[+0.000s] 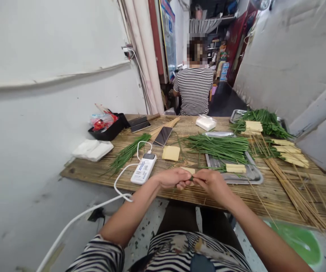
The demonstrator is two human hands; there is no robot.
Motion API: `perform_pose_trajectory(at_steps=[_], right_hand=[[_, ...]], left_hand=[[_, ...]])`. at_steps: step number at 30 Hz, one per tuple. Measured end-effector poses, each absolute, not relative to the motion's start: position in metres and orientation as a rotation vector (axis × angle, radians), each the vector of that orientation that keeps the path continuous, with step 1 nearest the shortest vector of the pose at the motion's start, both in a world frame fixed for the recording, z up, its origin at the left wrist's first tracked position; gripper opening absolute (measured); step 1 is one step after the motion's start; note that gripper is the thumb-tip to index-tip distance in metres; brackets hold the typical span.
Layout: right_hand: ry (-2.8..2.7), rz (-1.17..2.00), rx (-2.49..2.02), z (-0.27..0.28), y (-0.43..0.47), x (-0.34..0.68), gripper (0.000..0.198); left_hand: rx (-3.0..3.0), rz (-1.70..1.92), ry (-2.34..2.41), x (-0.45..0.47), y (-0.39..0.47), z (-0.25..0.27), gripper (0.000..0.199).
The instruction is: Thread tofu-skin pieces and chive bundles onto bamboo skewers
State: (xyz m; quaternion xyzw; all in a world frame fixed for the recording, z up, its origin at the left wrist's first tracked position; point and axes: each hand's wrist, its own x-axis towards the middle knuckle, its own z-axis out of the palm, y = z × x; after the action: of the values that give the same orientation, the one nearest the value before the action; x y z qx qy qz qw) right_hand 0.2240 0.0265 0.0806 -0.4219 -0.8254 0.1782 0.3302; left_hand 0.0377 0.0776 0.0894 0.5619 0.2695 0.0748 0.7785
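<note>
Above the table's front edge, my left hand (176, 178) is closed on a pale yellow tofu sheet (188, 170), with a bit of green showing at its end. Fingertips of my right hand (210, 181) pinch at that same end; what exactly they grip is hidden. Just behind lies a stack of square tofu sheets (171, 153). To the right, long green chives (221, 147) are heaped on a metal tray (256, 175). On that tray's front part rests a tofu roll (236, 168) on a skewer, with chives sticking out.
Bamboo skewers (286, 187) and finished-looking rolls (292, 154) lie at right. A white power bank (144, 169) with a cable, a phone (163, 136), more chives (130, 152) and a black box (106, 130) are at left. A person (195, 90) sits beyond the table; a green basin (296, 241) stands below.
</note>
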Motion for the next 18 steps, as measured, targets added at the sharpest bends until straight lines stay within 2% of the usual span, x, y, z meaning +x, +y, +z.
perform_pose_trajectory(at_steps=[3, 6, 9, 18], right_hand=[[-2.063, 0.494, -1.091, 0.068, 0.034, 0.220, 0.016], [-2.005, 0.477, -1.094, 0.053, 0.042, 0.217, 0.016], [-2.023, 0.460, -1.073, 0.037, 0.045, 0.214, 0.018], [-2.208, 0.228, -1.114, 0.009, 0.041, 0.215, 0.026]], left_hand=[[1.520, 0.338, 0.692, 0.028, 0.082, 0.078, 0.041], [1.873, 0.675, 0.827, 0.021, 0.082, 0.061, 0.027], [1.975, 0.930, 0.852, 0.017, 0.081, 0.041, 0.019], [2.398, 1.041, 0.662, 0.009, 0.081, 0.006, 0.023]])
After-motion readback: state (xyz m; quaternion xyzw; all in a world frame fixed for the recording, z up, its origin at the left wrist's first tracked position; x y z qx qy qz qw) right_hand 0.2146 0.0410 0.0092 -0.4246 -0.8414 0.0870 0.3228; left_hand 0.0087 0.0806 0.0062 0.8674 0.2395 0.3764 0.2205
